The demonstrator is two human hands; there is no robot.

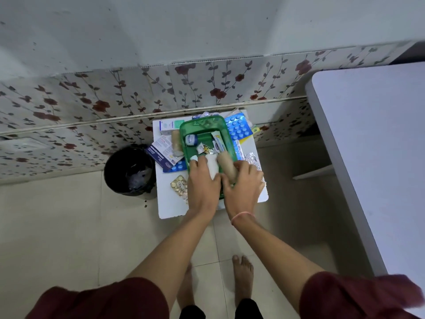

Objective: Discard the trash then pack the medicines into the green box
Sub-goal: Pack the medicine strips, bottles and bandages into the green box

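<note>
A green box (202, 125) sits on a small white table (167, 203) against the wall. Inside it lie a small blue-lidded jar (191, 139), a tube (219, 143) and small sachets. My left hand (202, 180) rests on a white roll (212, 168) at the box's near end. My right hand (245, 183) grips a beige bandage roll (227, 165) beside it, inside the box. Blue blister packs (239, 127), a second beige roll (176, 143), medicine cartons (158, 153) and a gold blister pack (179, 184) lie around the box.
A black bin (128, 169) with crumpled trash inside stands on the tiled floor left of the table. A large white table (368, 146) fills the right side. The floral wall runs behind. My bare feet are below.
</note>
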